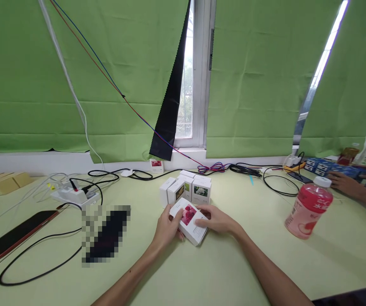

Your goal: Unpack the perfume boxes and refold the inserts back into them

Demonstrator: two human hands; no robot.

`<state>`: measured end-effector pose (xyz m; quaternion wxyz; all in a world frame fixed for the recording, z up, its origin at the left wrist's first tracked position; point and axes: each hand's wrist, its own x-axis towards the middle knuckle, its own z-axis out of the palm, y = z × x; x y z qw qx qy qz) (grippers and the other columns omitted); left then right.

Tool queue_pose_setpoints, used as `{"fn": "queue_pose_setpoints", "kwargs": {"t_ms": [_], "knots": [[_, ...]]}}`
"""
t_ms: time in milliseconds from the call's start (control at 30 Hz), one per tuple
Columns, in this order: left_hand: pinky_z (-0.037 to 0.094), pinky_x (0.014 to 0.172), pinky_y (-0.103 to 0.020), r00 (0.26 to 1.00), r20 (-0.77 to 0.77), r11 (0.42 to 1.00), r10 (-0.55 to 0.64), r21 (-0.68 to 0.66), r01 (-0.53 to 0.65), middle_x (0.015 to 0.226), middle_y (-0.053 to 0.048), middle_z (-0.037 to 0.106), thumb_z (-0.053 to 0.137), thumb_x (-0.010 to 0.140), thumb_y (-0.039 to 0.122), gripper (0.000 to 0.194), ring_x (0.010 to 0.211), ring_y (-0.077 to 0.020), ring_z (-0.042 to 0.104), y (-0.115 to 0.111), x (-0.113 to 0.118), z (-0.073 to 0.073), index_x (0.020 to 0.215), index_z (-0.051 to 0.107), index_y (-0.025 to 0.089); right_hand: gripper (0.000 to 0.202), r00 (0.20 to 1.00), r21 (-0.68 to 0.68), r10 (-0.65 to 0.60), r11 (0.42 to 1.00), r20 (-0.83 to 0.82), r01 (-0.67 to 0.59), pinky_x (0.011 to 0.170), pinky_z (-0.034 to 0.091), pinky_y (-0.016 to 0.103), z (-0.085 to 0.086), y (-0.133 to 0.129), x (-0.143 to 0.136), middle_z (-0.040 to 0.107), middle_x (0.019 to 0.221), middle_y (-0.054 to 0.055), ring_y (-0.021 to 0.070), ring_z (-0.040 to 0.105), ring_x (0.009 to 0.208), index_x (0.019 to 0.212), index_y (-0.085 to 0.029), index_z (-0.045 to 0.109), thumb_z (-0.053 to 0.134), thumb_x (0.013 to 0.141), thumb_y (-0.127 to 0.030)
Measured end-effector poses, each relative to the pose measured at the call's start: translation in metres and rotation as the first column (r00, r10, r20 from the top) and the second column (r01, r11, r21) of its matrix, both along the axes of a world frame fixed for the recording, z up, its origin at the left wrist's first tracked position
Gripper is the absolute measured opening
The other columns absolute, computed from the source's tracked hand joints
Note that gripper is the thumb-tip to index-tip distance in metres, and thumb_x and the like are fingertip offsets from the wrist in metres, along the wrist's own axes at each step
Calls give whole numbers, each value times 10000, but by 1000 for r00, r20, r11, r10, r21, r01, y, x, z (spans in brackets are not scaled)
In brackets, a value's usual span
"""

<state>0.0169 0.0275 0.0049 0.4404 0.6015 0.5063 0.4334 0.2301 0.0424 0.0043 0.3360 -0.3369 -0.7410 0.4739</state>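
Observation:
A white box (189,221) with a picture of dark pink fruit or flowers on its face is tilted between my two hands, above the pale green table (234,272). My left hand (167,225) is closed on its left side, the thumb on the front face. From the right, my right hand (216,219) grips the box, its thumb on the face near the printed text. Just behind it stands a cluster of several small white boxes (201,190) with pictures on their sides.
A pink drink bottle (310,208) stands right. Left lie a phone (14,236), a power strip (74,196), looping cables and yellow boxes (3,183). Another person's hands (345,182) are near blue boxes (321,166) at far right. A small white box (156,165) leans by the wall.

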Motion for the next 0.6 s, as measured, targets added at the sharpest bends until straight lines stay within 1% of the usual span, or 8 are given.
{"fn": "queue_pose_setpoints", "kwargs": {"t_ms": [100, 200, 267, 367, 433, 500, 600], "knots": [[497, 415, -290, 997, -69, 999, 45, 13, -44, 594, 16, 669, 524, 873, 593, 388, 395, -193, 624, -7, 3, 5, 941, 437, 221, 587, 998, -34, 63, 998, 30, -61, 931, 503, 431, 4, 1, 9, 707, 1171, 44, 291, 638, 1077, 1249, -260, 654, 796, 722, -474], [483, 417, -290, 986, -152, 998, 61, 8, -60, 624, 11, 679, 487, 896, 551, 329, 399, -191, 618, -10, 4, 11, 941, 423, 232, 645, 997, -46, 71, 997, 39, -69, 979, 477, 432, 7, 2, 15, 690, 1214, 47, 289, 616, 1121, 1279, -256, 639, 830, 689, -432], [465, 429, -283, 970, -228, 996, 86, 20, -84, 704, -15, 704, 473, 903, 517, 287, 442, -189, 628, -10, 3, 13, 935, 429, 236, 652, 995, -48, 76, 996, 59, -73, 998, 466, 427, 8, 2, 17, 681, 1234, 46, 285, 609, 1135, 1280, -256, 638, 840, 679, -406], [475, 547, -284, 924, -357, 988, 140, 112, -106, 869, -55, 728, 474, 905, 468, 229, 648, -211, 681, -7, -1, 13, 932, 448, 241, 688, 990, -66, 98, 994, 99, -92, 1019, 457, 432, 6, 3, 20, 664, 1266, 50, 286, 599, 1162, 1294, -260, 624, 853, 657, -387], [461, 617, -287, 883, -439, 980, 167, 176, -97, 925, -65, 726, 468, 908, 437, 198, 772, -232, 681, -6, -3, 13, 955, 454, 245, 783, 988, -60, 94, 994, 126, -87, 1055, 431, 444, 2, 6, 24, 637, 1312, 63, 294, 575, 1203, 1328, -254, 595, 880, 609, -375], [429, 624, -287, 836, -520, 977, 176, 198, -83, 928, -70, 720, 448, 915, 410, 182, 793, -242, 666, -6, -4, 13, 989, 459, 244, 886, 984, -39, 62, 998, 168, -56, 1091, 395, 459, -1, 8, 29, 608, 1349, 84, 302, 548, 1234, 1365, -235, 564, 905, 558, -368], [375, 597, -276, 768, -618, 979, 168, 197, -56, 870, -66, 705, 413, 929, 392, 186, 742, -240, 643, -7, -4, 14, 1016, 472, 239, 951, 973, -18, 13, 1000, 231, -9, 1100, 381, 476, -2, 11, 37, 582, 1369, 106, 312, 536, 1231, 1386, -220, 546, 917, 527, -386]]}}
